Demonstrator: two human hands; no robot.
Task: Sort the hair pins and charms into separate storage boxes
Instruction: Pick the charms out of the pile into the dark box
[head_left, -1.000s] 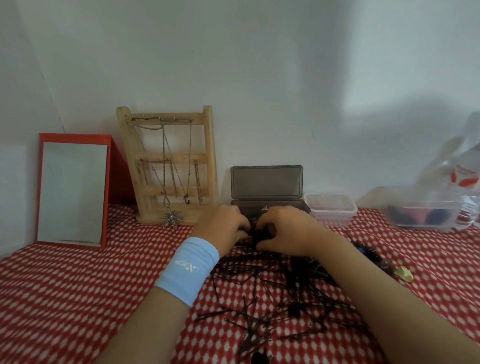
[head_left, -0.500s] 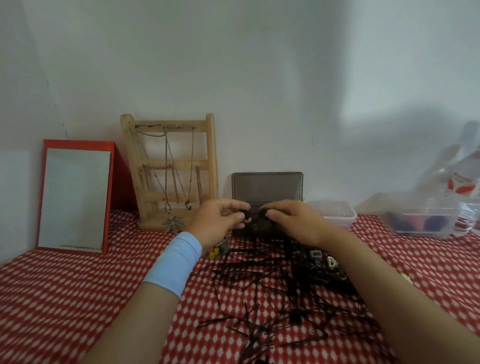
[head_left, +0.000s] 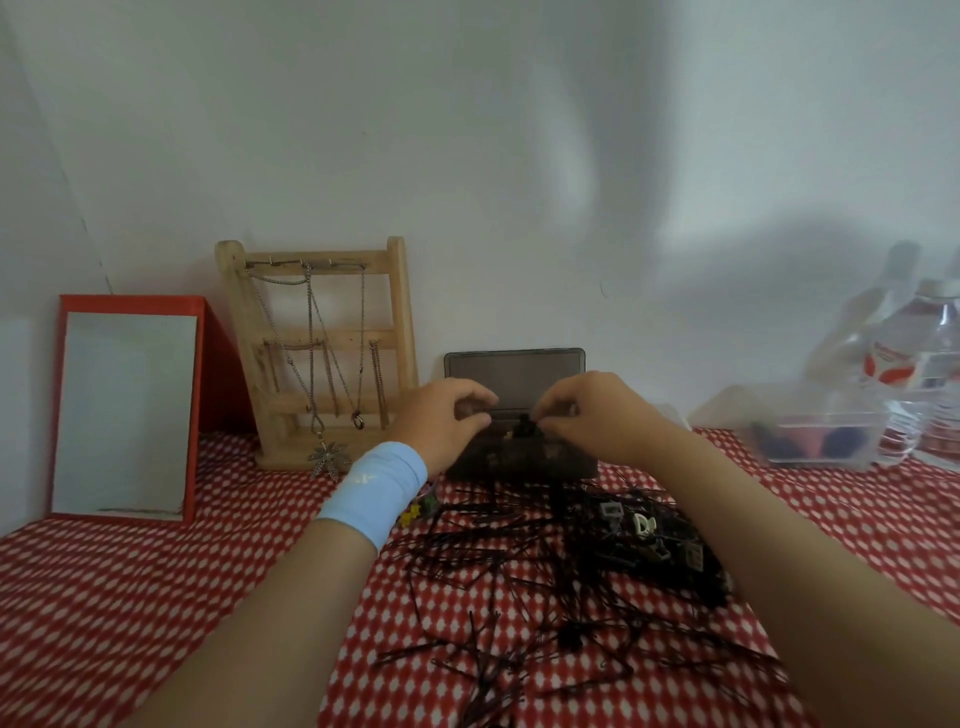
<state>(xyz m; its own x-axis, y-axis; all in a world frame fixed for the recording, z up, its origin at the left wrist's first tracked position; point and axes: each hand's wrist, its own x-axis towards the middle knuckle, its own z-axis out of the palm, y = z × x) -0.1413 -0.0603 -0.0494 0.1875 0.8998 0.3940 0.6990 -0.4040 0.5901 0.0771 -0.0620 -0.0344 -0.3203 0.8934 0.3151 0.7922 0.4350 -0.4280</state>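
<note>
Hair pins (head_left: 519, 566), black and thin, lie in a loose heap on the red-and-white checked cloth of the counter (head_left: 130, 597), with pale charms (head_left: 641, 525) mixed into the heap's right side and a few coloured charms (head_left: 415, 512) beside the left wrist. Directly behind the heap stands the dark storage box (head_left: 519, 462), its lid (head_left: 514, 371) tipped back toward the wall. Both hands, which a second ago were pressed down at the far edge of the heap, are now raised over the open box. The right hand (head_left: 597, 415) pinches a small dark piece (head_left: 524, 427) at its fingertips just above the box's opening; whether it is a pin or a clip cannot be resolved. The left hand (head_left: 441, 421), above a light blue wristband (head_left: 374, 493), has its fingers curled toward the thumb close to the same piece; whether it holds anything cannot be told. The lift suggests that one pick is complete and a drop into the box is at hand, while most of the heap remains unsorted. Farther out: a wooden jewellery stand (head_left: 397, 322) and a red-framed mirror (head_left: 124, 415) at left, a clear container (head_left: 815, 441) and bottles (head_left: 930, 364) at right.
</note>
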